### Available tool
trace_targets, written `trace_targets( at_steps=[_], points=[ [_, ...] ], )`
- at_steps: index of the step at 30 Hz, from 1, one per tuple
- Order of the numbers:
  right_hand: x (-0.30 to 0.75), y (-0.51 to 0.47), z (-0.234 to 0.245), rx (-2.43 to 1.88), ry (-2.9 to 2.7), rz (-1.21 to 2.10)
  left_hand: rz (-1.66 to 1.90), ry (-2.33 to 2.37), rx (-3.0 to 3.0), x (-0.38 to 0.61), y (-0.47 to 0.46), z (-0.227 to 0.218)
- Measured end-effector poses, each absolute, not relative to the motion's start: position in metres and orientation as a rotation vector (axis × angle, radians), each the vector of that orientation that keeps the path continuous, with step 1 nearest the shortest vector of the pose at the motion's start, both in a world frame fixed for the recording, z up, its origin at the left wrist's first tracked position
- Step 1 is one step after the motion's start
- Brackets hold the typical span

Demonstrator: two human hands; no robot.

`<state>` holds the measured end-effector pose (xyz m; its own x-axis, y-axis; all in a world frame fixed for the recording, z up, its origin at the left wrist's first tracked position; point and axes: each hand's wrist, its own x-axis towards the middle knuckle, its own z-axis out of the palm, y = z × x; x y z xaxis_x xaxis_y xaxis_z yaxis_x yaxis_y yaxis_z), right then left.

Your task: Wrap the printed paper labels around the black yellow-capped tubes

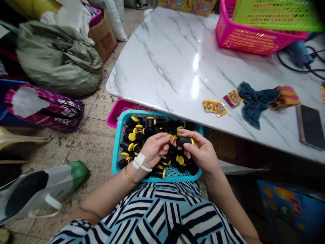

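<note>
1. The person sits with a teal basket (pixel 116 149) on the lap, filled with small black tubes (pixel 132 137) that have yellow caps.
2. The right hand (pixel 201 152) is closed around one black tube (pixel 183 141), holding it sideways above the basket, its yellow end pointing right.
3. The left hand (pixel 153 149) pinches a small orange and yellow sticker (pixel 172 138) between thumb and fingertips, right at the open end of the held tube; whether the two touch I cannot tell.
4. A pearl bracelet (pixel 142 165) and a gold bangle (pixel 129 177) sit on the left wrist.
5. Beside the lap stands a white marble table (pixel 172 61); on it lie more printed stickers (pixel 215 107), a dark blue cloth (pixel 255 101), a phone (pixel 310 126) and, at the far end, a pink basket (pixel 243 37) with a green one (pixel 276 15) stacked in it.
6. A second pink basket (pixel 117 113) shows under the teal one, on the tiled floor.
</note>
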<state>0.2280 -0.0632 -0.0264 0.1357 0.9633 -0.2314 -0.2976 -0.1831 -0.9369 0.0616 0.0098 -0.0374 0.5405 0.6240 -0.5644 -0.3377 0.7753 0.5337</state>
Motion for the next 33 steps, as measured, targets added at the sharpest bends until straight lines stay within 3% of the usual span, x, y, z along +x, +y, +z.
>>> trace_targets(
  at_steps=[7, 19, 25, 33],
  points=[
    [0.223, -0.062, -0.015, -1.337, -0.833, 1.395, 0.547, 0.801, 0.365, 0.063, 0.010, -0.033],
    [0.204, -0.066, -0.026, -1.605, -0.849, 0.976, 0.580, 0.891, 0.571, 0.058, 0.002, -0.037],
    [0.207, -0.074, -0.034, -1.637, -1.343, 0.666, 0.605, 0.819, 0.384, 0.052, 0.014, -0.034],
    [0.218, -0.068, -0.022, -1.504, -1.279, 0.697, 0.748, 0.803, 0.824, 0.047, 0.018, -0.021]
  ],
)
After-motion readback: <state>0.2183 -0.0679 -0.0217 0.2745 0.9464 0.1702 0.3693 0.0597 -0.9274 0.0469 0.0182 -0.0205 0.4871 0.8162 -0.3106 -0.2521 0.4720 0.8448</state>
